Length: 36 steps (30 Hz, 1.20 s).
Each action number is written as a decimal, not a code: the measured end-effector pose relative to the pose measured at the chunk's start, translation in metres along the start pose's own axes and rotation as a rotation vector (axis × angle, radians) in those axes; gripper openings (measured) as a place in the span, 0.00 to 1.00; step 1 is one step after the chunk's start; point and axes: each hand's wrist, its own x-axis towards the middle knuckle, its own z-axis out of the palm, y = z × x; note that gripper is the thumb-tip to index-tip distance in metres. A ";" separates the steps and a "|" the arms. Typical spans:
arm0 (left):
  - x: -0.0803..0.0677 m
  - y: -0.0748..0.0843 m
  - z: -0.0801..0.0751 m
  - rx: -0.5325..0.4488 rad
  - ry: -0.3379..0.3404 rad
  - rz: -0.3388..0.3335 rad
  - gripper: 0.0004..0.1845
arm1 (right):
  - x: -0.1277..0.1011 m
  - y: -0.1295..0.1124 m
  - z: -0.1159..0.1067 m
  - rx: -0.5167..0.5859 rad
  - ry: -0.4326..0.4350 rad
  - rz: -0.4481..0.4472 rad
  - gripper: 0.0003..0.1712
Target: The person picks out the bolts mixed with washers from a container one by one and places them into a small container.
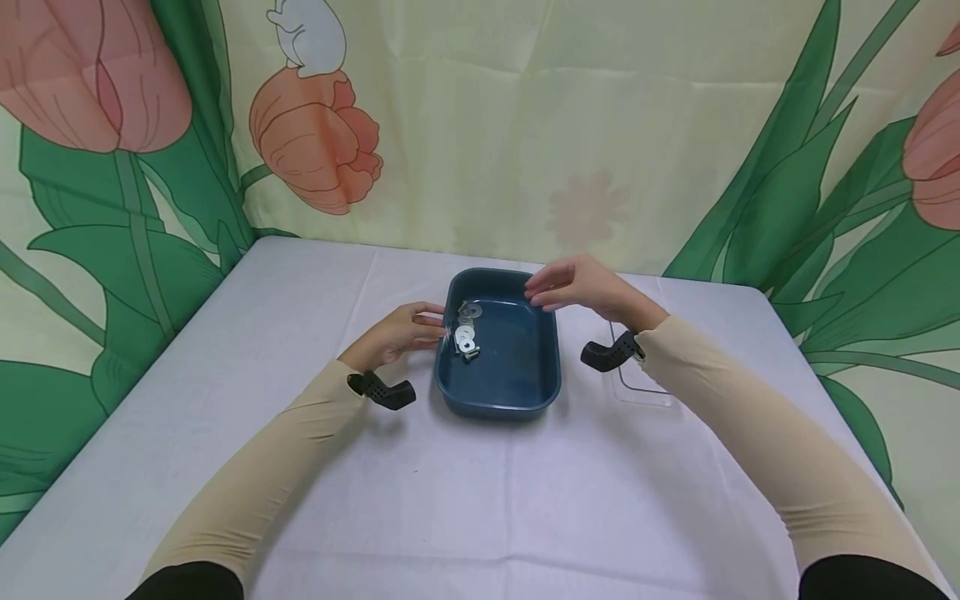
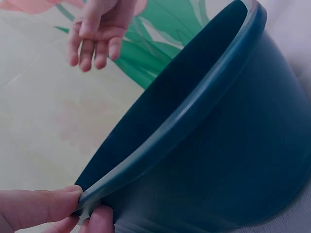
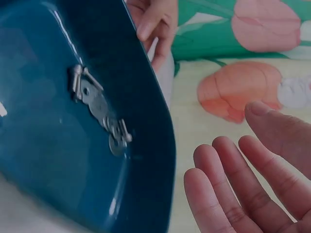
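Note:
A dark blue plastic basin (image 1: 517,358) stands on the table in the head view. Along the inside of its left wall lies a line of metal washers (image 1: 465,337) and bolts (image 3: 77,82). At the left rim my left hand (image 1: 408,333) pinches the edge, thumb (image 2: 53,204) on top and fingers (image 2: 101,221) against the outer wall. My right hand (image 1: 577,283) hovers over the far right corner of the rim. Its fingers (image 3: 243,189) are spread and relaxed in the right wrist view, with nothing held.
A clear, flat rectangular plastic piece (image 1: 637,392) lies right of the basin, partly under the right forearm. White cloth (image 1: 420,500) covers the table, and a tulip-printed curtain (image 1: 480,150) hangs behind its far edge. Each wrist wears a black strap mount (image 1: 382,390).

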 end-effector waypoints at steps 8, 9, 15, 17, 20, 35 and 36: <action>-0.002 0.000 -0.001 -0.011 -0.005 0.004 0.27 | 0.019 -0.001 0.028 0.002 -0.096 -0.036 0.20; -0.002 0.000 -0.001 -0.011 -0.005 0.003 0.27 | 0.021 -0.001 0.032 -0.006 -0.101 -0.033 0.20; -0.001 -0.001 -0.001 -0.010 0.003 -0.006 0.27 | 0.030 0.002 0.051 -0.024 -0.122 -0.009 0.20; -0.001 -0.001 -0.001 -0.015 0.002 -0.006 0.27 | 0.033 0.002 0.056 -0.033 -0.128 -0.011 0.20; 0.000 -0.001 -0.001 -0.023 -0.004 -0.004 0.27 | 0.036 0.004 0.063 -0.052 -0.138 -0.011 0.18; -0.001 0.000 -0.001 -0.026 -0.020 0.018 0.27 | 0.049 0.015 0.083 -0.096 -0.170 0.064 0.15; -0.001 0.000 -0.001 -0.029 -0.019 0.016 0.27 | 0.049 0.016 0.084 -0.099 -0.172 0.069 0.15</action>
